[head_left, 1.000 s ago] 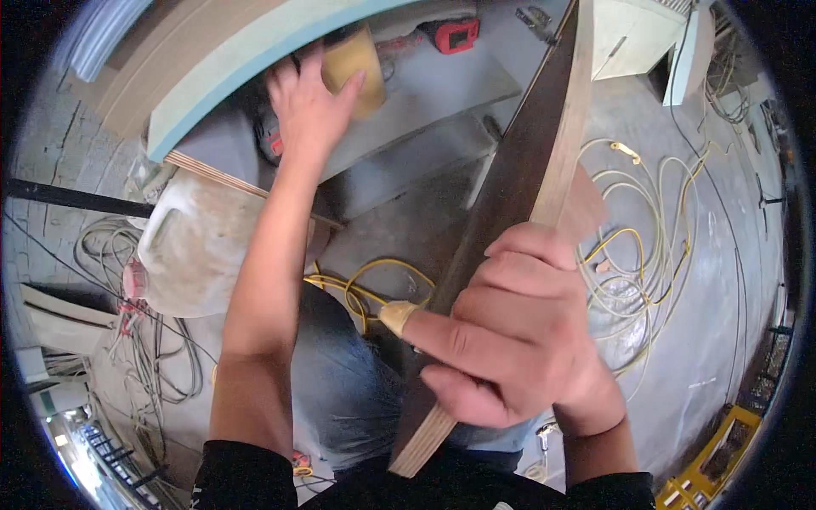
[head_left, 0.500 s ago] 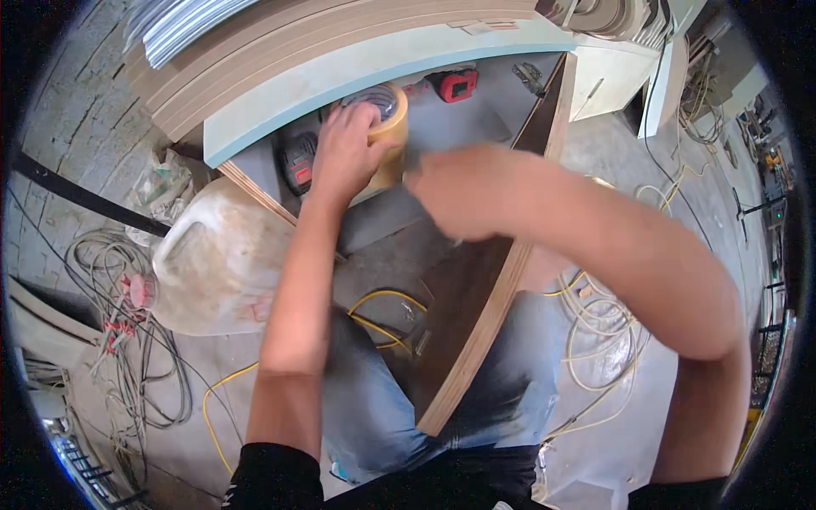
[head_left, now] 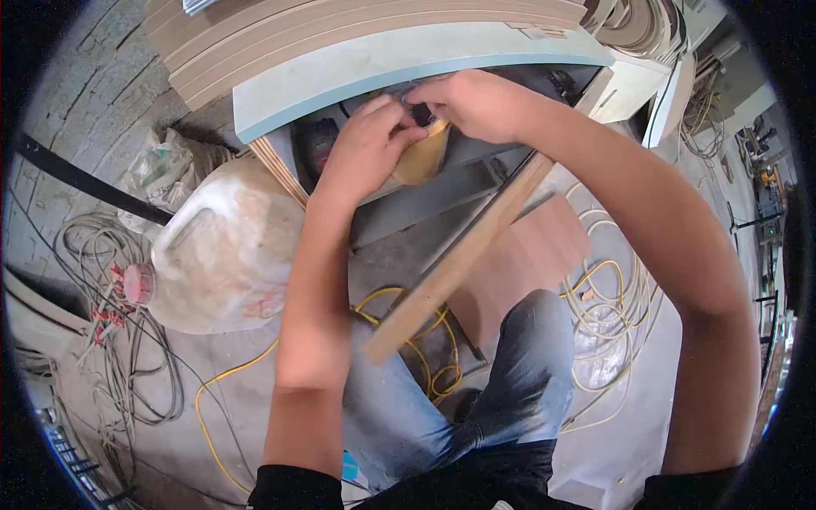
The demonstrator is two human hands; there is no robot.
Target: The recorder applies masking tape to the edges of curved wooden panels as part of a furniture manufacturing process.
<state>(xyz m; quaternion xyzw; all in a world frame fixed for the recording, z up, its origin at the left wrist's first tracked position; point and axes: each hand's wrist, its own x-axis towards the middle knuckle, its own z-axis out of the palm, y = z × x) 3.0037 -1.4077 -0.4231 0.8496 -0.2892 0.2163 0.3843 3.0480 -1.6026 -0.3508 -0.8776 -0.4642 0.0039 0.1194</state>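
Note:
A wide yellow cylinder, like a roll of tape, stands upright inside a grey-lined open cabinet. My left hand is closed at its near left rim, thumb along the top edge. At its far right rim is my right hand, fingers bent and pinched over the opening. Whatever the right fingertips hold is hidden. Beside my left hand, a dark power tool with red parts lies in the cabinet's left corner. The cabinet's hinged wooden door hangs open toward my knees.
Stacked curved boards lie above the cabinet behind a pale curved panel. A stained white jug stands to the left, near coiled grey cables. Yellow cord runs by my legs. A pinkish board is beyond my knee.
My right hand has moved up and away from me to the cylinder's opening, hiding the red tape measure. My left hand stays on the cylinder. The door has swung, and the view has shifted.

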